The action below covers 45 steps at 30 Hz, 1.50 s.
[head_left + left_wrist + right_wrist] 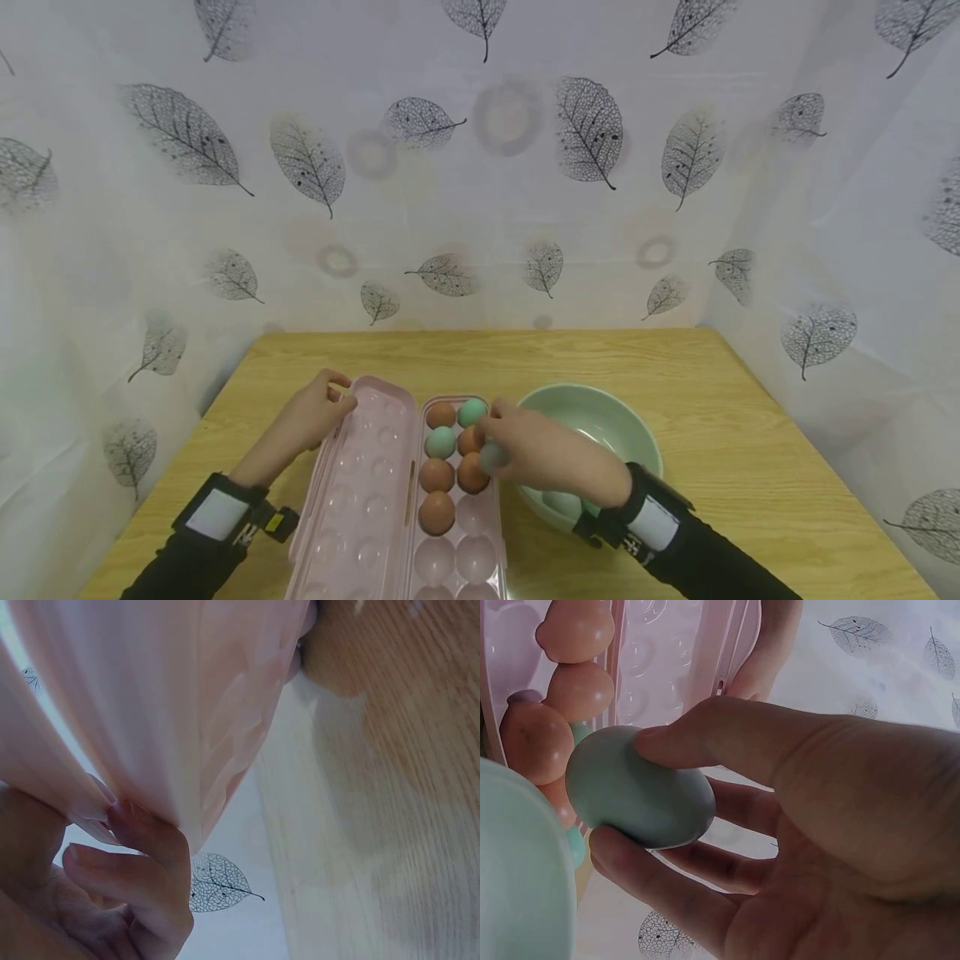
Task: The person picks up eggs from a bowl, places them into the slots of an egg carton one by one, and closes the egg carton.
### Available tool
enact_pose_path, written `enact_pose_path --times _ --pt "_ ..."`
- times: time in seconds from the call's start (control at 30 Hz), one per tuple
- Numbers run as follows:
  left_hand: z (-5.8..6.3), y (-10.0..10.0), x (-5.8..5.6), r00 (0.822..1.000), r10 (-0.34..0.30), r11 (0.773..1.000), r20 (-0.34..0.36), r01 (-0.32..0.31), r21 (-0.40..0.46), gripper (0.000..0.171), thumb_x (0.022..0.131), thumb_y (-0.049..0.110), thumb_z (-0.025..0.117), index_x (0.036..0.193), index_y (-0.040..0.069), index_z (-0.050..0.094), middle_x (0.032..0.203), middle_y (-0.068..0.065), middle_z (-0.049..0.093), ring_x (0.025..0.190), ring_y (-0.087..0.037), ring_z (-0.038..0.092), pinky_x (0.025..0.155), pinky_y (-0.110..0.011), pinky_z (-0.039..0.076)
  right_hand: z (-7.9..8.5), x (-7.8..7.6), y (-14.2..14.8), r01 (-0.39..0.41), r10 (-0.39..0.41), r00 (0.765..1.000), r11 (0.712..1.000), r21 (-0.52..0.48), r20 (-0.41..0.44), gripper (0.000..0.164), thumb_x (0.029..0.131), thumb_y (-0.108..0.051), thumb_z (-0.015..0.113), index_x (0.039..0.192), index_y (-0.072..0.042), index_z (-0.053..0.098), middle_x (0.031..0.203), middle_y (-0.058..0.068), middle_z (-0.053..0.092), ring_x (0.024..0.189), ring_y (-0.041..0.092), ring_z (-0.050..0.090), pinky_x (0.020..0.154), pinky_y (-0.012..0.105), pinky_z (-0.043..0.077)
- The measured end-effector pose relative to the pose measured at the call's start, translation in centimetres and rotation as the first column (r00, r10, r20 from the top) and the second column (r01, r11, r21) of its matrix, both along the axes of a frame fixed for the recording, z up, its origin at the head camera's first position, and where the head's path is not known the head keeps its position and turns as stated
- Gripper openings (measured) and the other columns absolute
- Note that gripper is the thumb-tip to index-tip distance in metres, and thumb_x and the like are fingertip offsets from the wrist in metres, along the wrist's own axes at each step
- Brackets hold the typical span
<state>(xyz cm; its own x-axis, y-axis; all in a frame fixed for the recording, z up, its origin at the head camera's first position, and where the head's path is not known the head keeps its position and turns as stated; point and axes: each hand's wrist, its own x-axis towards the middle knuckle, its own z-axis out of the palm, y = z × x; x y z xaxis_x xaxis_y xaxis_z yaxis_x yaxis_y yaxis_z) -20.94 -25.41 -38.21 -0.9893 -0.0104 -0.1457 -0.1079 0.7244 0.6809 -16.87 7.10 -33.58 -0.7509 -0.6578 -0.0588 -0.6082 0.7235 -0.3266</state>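
Observation:
A pink plastic egg box lies open on the table, its dimpled lid folded out to the left. Near its far corner, my left hand grips the lid's outer edge; the left wrist view shows the fingertips curled at that rim. My right hand pinches a pale green egg between thumb and fingers, over the box's right side. Several brown eggs and two green eggs sit in the far cups. The nearer cups hold nothing.
A light green bowl stands right of the egg box, partly under my right forearm, with pale green eggs inside. The wooden table is bordered at the back and sides by a white leaf-print curtain.

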Motion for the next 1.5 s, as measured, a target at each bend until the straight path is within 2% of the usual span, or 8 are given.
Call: enact_pose_path --times 0.2,0.53,0.8,1.07,1.5 --pt "-0.1 -0.1 0.1 1.000 0.000 1.000 0.004 0.000 0.003 0.053 0.097 0.024 0.055 0.142 -0.001 0.041 0.126 -0.028 0.057 0.051 -0.012 0.044 0.044 -0.022 0.039 0.0 0.1 -0.2 -0.003 0.003 1.000 1.000 0.008 0.003 0.029 0.080 -0.007 0.076 0.106 -0.014 0.065 0.100 0.001 0.050 0.078 0.013 0.053 0.064 0.023 0.046" --pt "-0.1 -0.1 0.1 1.000 -0.008 1.000 -0.007 0.008 0.005 0.054 0.098 0.024 0.054 0.143 -0.001 0.040 0.126 -0.029 0.057 0.050 -0.013 0.044 0.044 -0.023 0.039 -0.3 0.1 -0.7 -0.068 0.067 0.998 0.997 -0.047 -0.017 0.030 0.080 -0.010 0.075 0.109 -0.014 0.068 0.107 0.001 0.054 0.085 0.013 0.057 0.072 0.024 0.050" --pt "-0.2 -0.1 -0.1 1.000 0.004 1.000 0.000 -0.004 0.011 0.055 0.097 0.024 0.055 0.143 -0.001 0.039 0.126 -0.029 0.057 0.050 -0.012 0.042 0.044 -0.022 0.038 0.0 0.7 -1.6 -0.064 0.064 0.998 0.998 -0.017 -0.023 0.028 0.080 -0.017 0.077 0.106 -0.019 0.068 0.103 -0.002 0.053 0.081 0.010 0.056 0.062 0.024 0.046" --pt "-0.3 -0.1 -0.2 1.000 0.016 1.000 0.012 -0.017 0.009 0.055 0.097 0.024 0.055 0.144 0.000 0.039 0.128 -0.029 0.056 0.051 -0.012 0.043 0.044 -0.022 0.039 -0.6 0.6 -2.2 -0.136 0.136 0.990 0.991 0.000 -0.039 0.031 0.078 -0.013 0.077 0.107 -0.015 0.068 0.104 0.000 0.053 0.081 0.010 0.051 0.070 0.021 0.046" --pt "-0.4 -0.2 -0.3 1.000 0.016 1.000 0.007 -0.016 0.004 0.054 0.097 0.024 0.056 0.143 -0.001 0.040 0.125 -0.028 0.057 0.052 -0.012 0.044 0.044 -0.022 0.039 -1.9 0.5 -2.7 -0.118 0.119 0.993 0.991 0.061 -0.015 0.034 0.079 -0.015 0.079 0.111 -0.017 0.068 0.115 0.000 0.055 0.085 0.009 0.053 0.073 0.020 0.048"
